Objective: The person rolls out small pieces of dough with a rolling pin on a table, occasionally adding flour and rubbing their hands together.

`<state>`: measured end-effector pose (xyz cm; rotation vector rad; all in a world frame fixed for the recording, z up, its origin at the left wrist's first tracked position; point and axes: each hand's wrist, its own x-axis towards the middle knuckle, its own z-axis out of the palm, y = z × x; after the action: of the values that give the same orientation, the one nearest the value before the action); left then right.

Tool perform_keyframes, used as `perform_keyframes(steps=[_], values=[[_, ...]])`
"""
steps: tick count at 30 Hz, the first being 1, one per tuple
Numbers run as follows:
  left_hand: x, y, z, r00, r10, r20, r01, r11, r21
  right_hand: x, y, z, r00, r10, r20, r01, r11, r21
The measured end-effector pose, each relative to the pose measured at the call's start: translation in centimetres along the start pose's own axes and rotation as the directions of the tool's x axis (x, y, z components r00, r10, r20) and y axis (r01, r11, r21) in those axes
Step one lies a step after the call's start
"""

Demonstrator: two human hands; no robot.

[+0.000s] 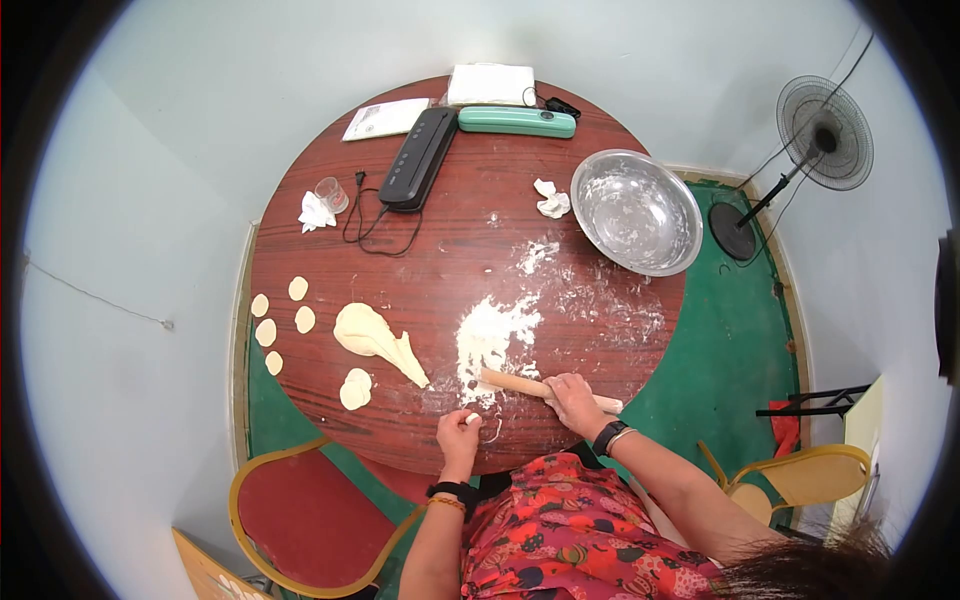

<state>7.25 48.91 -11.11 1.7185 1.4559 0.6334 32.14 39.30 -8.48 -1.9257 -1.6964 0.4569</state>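
Observation:
My right hand [574,402] is closed around a wooden rolling pin [515,383], which lies slantwise near the front edge of the round table. Close by on the left, my left hand [459,440] pinches a small whitish bit of dough [473,418] in its fingertips. White flour [490,335] is spread on the wood just beyond both hands. A large lump of dough [365,332] with a drawn-out tail lies to the left of the flour. Beside it are overlapping dough rounds [356,389], and several single rounds [266,332] sit at the table's left edge.
A floury metal basin [637,213] stands at the table's right edge, near a crumpled tissue [551,199]. Farther back are a black appliance [420,160] with its cord, a mint-green device [516,121] and a glass [331,195]. Chairs [315,520] flank me; a fan [824,137] stands right.

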Motion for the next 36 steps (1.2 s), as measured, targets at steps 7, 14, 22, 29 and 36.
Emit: perform_keyframes(steps=[7, 14, 22, 29, 36], values=[[0.1, 0.7, -2.6, 0.984, 0.016, -0.178, -0.023, 0.999, -0.037, -0.1, -2.3, 0.0, 0.989, -0.135, 0.060, 0.132, 0.989, 0.061], [1.6, 1.7, -3.9, 0.956, 0.246, 0.158, -0.270, 0.950, 0.156, -0.4, -4.3, 2.1, 0.955, -0.221, 0.196, 0.206, 0.974, 0.095], [1.6, 2.3, -3.1, 0.964, 0.088, 0.253, -0.203, 0.857, 0.475, -1.4, -4.6, 2.5, 0.958, -0.212, 0.194, 0.210, 0.977, 0.029], [3.3, 2.2, -2.3, 0.962, 0.173, 0.211, -0.262, 0.805, 0.533, -1.5, -4.4, 2.2, 0.976, -0.150, 0.161, 0.156, 0.987, -0.025], [5.4, 3.1, -1.1, 0.970, 0.185, 0.159, -0.243, 0.800, 0.549, -0.7, -4.2, 2.3, 0.989, -0.093, 0.112, 0.101, 0.992, -0.069]])
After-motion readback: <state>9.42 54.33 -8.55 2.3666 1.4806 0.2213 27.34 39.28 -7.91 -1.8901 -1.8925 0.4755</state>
